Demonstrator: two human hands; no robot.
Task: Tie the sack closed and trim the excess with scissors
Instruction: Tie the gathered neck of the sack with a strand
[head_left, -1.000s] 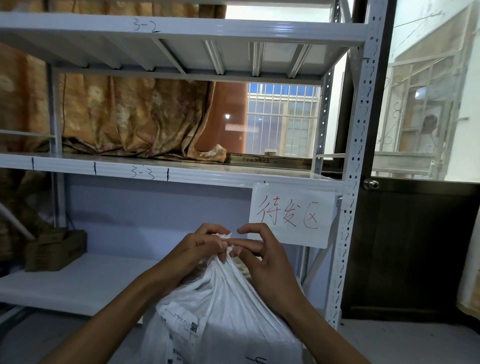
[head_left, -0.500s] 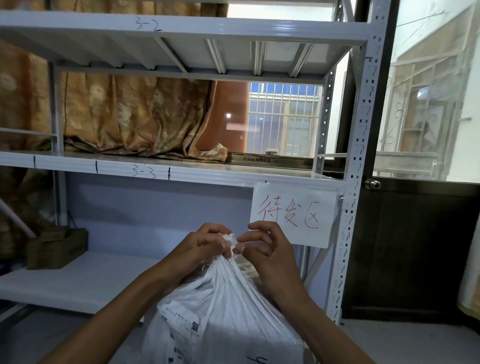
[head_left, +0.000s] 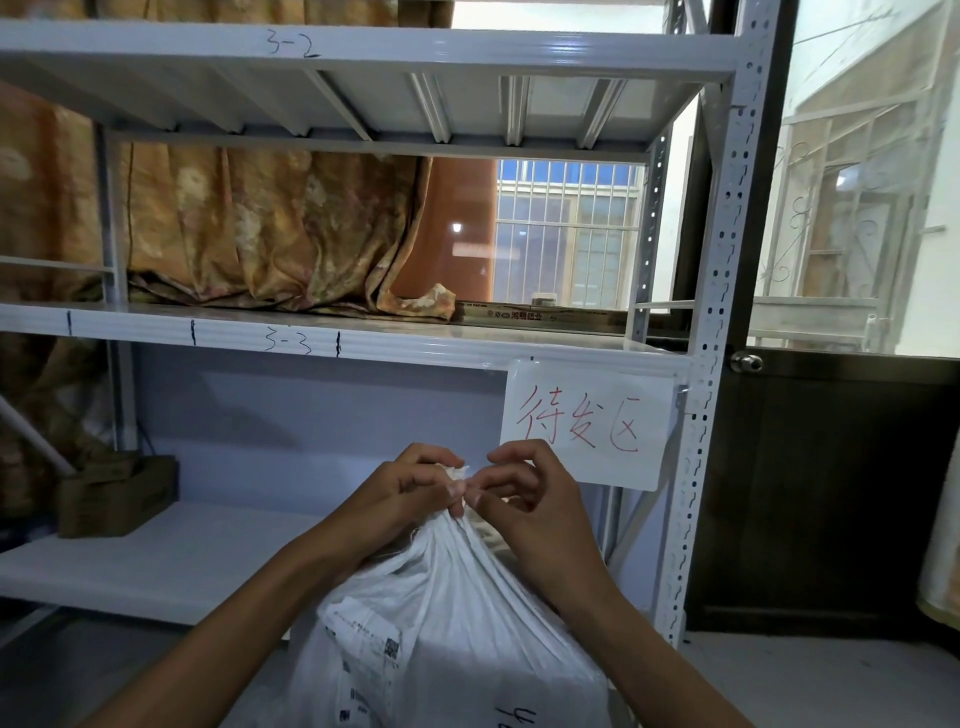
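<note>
Now both hands meet at the gathered neck of the white woven plastic sack (head_left: 457, 623), which stands low in front of the person, before the white metal shelf rack (head_left: 363, 343). The left hand (head_left: 400, 493) has its grip closed around the bunched neck, fingers wrapped on the far side and thumb pressing on the near side. The right hand (head_left: 530, 499) makes a pinch grip just beside it, thumb and forefinger closed on something small at the top of the bunch. It is probably the end of a tie or a fold of the fabric, but this part is too small to say.

Below the two grips the fabric runs down in tight pleats, and a printed shipping label (head_left: 363, 654) lies further below, on the left side of the sack.

To do this step well, I think the left grip should hold the neck firm while the right one pulls the knot tight, close above the pleats. No scissors are visible.
</note>
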